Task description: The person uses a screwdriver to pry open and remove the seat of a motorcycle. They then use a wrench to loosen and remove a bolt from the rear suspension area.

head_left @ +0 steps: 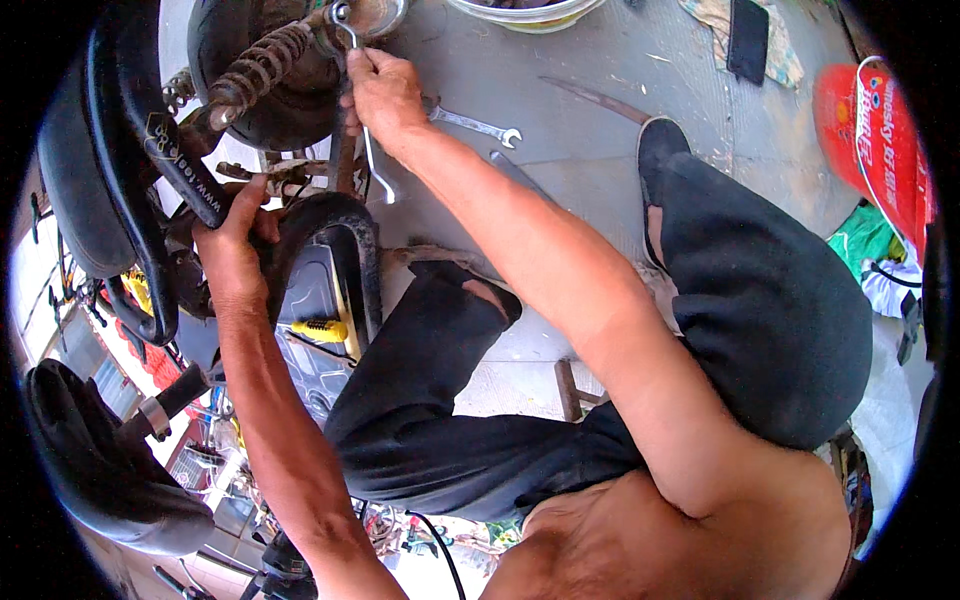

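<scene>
My right hand (385, 95) is closed round a long steel ring wrench (375, 165). The wrench's upper end sits at a bolt beside the coil-spring shock absorber (258, 72) of an electric scooter or small motorbike, next to the black tyre (215, 35). Its other end points down toward me. Lower left, my left hand (236, 240) is curled at the dark frame, just below a black bar (188, 172) with pale lettering. The thumb points up, and what the fingers grip is partly hidden. An open-ended wrench (475, 126) lies on the floor by my right wrist.
A yellow-handled screwdriver (320, 330) rests on the vehicle's body near my left forearm. Black seats (85, 170) stand at the left. On the floor are a pointed blade-like tool (595, 97), a phone (747, 42) on a cloth, a white basin (535, 16) and a red bucket (865, 150).
</scene>
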